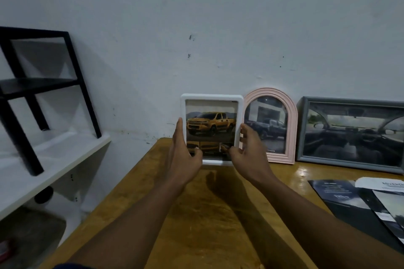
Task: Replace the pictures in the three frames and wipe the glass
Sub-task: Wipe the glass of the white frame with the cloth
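A white rectangular frame [211,97] with a picture of an orange pickup stands upright at the back of the wooden table [192,214], against the wall. My left hand [184,153] holds its left edge, thumb on the lower glass. My right hand [249,150] holds its right edge, thumb also on the lower glass. Right of it stands a pink arched frame [271,124] showing a dark pickup. Further right a grey rectangular frame [349,131] shows a car interior.
Loose printed pictures and a brochure [358,201] lie on the table at the right. A white shelf [43,159] with a black metal stand [43,85] is at the left. The white wall runs behind the frames.
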Demonstrator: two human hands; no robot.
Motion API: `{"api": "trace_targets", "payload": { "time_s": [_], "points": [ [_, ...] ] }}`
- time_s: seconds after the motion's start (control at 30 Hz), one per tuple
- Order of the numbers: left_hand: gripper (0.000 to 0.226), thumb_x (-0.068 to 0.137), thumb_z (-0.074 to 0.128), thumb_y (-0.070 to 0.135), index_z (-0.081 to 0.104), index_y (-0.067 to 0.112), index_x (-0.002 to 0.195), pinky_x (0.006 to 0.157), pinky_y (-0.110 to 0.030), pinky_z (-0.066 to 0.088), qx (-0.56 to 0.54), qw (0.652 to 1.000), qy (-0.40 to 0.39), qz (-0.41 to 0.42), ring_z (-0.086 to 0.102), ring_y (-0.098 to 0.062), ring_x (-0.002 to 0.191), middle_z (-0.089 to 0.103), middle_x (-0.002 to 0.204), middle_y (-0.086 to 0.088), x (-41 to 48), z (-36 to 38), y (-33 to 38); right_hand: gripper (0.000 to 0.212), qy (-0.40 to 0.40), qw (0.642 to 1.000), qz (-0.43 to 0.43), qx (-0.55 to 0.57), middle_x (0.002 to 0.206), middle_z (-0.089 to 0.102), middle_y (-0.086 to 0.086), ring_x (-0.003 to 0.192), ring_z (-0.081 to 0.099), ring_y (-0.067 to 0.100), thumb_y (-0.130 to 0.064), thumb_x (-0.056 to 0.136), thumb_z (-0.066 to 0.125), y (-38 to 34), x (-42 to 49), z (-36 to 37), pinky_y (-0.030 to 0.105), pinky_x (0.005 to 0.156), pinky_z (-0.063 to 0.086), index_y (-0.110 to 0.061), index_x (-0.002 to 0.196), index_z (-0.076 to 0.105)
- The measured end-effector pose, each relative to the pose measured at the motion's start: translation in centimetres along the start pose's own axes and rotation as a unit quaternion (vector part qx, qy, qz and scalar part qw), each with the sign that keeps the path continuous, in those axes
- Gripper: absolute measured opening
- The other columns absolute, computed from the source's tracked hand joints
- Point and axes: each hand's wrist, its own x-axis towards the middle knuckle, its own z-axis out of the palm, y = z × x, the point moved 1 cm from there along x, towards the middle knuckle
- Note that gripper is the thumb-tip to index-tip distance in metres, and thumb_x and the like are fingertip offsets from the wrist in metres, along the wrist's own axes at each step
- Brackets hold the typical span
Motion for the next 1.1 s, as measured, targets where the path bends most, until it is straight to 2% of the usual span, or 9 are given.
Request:
{"api": "trace_targets", "payload": {
  "time_s": [0.07, 0.17, 0.33, 0.43, 0.5, 0.63, 0.93, 1.03, 1.1],
  "points": [
    [0.103, 0.094, 0.069, 0.014, -0.006, 0.048, 0.157, 0.097, -0.032, 0.047, 0.012, 1.000, 0.003, 0.001, 0.043, -0.023, 0.140, 0.027, 0.164, 0.003, 2.2, -0.1, -0.9, 0.061, -0.007, 1.000, -0.004, 0.004, 0.143, 0.043, -0.001, 0.129, 0.046, 0.018, -0.013, 0.089, 0.068, 0.2, 1.7, 1.2, 0.035, 0.098, 0.052, -0.022, 0.142, 0.039],
    [0.104, 0.094, 0.069, 0.014, -0.007, 0.046, 0.157, 0.103, -0.037, 0.046, 0.014, 1.000, 0.000, -0.003, 0.042, -0.025, 0.142, 0.028, 0.164, 0.001, 5.1, 0.4, -2.2, 0.065, -0.011, 1.000, -0.001, -0.006, 0.144, 0.044, 0.000, 0.129, 0.045, 0.018, -0.011, 0.089, 0.067, 0.9, 4.1, 2.5, 0.038, 0.101, 0.048, -0.022, 0.144, 0.035],
    [0.101, 0.095, 0.066, 0.022, -0.010, 0.049, 0.156, 0.099, -0.037, 0.047, 0.045, 0.999, -0.004, -0.005, 0.044, -0.026, 0.140, 0.027, 0.165, 0.001, 8.1, 2.0, -4.2, 0.073, -0.013, 0.999, 0.018, -0.036, 0.151, 0.038, 0.002, 0.137, 0.039, 0.023, -0.012, 0.090, 0.066, 2.7, 6.9, 4.0, 0.043, 0.107, 0.042, -0.021, 0.151, 0.027],
    [0.104, 0.094, 0.067, 0.025, -0.013, 0.052, 0.154, 0.092, -0.038, 0.051, 0.065, 0.998, -0.018, -0.013, 0.052, -0.025, 0.129, 0.033, 0.162, -0.001, 8.8, 2.7, -5.3, 0.075, -0.018, 0.998, 0.026, -0.063, 0.156, 0.033, 0.004, 0.142, 0.032, 0.024, -0.012, 0.092, 0.063, 3.4, 7.6, 4.6, 0.041, 0.111, 0.036, -0.019, 0.155, 0.022],
    [0.106, 0.092, 0.068, 0.026, -0.015, 0.056, 0.152, 0.092, -0.040, 0.055, 0.068, 0.997, -0.024, -0.018, 0.055, -0.021, 0.122, 0.038, 0.158, -0.001, 9.1, 2.9, -5.7, 0.073, -0.020, 0.996, 0.026, -0.082, 0.156, 0.033, 0.004, 0.142, 0.032, 0.022, -0.013, 0.093, 0.062, 3.7, 7.7, 4.9, 0.036, 0.111, 0.032, -0.019, 0.154, 0.023],
    [0.107, 0.088, 0.070, 0.025, -0.010, 0.060, 0.151, 0.086, -0.052, 0.061, 0.076, 0.996, -0.035, -0.017, 0.058, -0.024, 0.120, 0.045, 0.152, 0.001, 9.3, 3.3, -6.0, 0.065, -0.029, 0.993, 0.009, -0.114, 0.145, 0.046, -0.001, 0.127, 0.044, 0.009, -0.011, 0.091, 0.063, 4.0, 7.5, 5.5, 0.019, 0.096, 0.030, -0.022, 0.148, 0.033],
    [0.106, 0.090, 0.068, 0.021, -0.008, 0.063, 0.150, 0.098, -0.054, 0.055, 0.072, 0.993, -0.083, -0.045, 0.048, -0.029, 0.137, 0.031, 0.163, 0.002, 9.6, 3.6, -6.0, 0.071, -0.066, 0.988, 0.033, -0.135, 0.142, 0.044, 0.003, 0.122, 0.053, 0.022, -0.016, 0.087, 0.067, 3.8, 8.0, 6.1, 0.046, 0.098, 0.052, -0.027, 0.145, 0.029],
    [0.102, 0.092, 0.067, 0.021, -0.006, 0.053, 0.155, 0.106, -0.044, 0.047, 0.087, 0.992, -0.088, -0.037, 0.039, -0.029, 0.144, 0.019, 0.168, 0.005, 9.8, 3.5, -5.9, 0.072, -0.066, 0.986, 0.039, -0.149, 0.147, 0.041, 0.005, 0.127, 0.050, 0.025, -0.018, 0.087, 0.067, 3.7, 8.1, 5.9, 0.048, 0.102, 0.049, -0.026, 0.147, 0.029],
    [0.100, 0.094, 0.067, 0.019, -0.005, 0.045, 0.159, 0.101, -0.035, 0.044, 0.092, 0.991, -0.094, -0.035, 0.036, -0.027, 0.146, 0.013, 0.170, 0.006, 9.7, 3.3, -5.7, 0.069, -0.048, 0.987, 0.039, -0.147, 0.149, 0.042, 0.005, 0.131, 0.047, 0.025, -0.018, 0.088, 0.067, 3.4, 8.0, 5.4, 0.045, 0.105, 0.046, -0.023, 0.148, 0.033]
  ]
}}
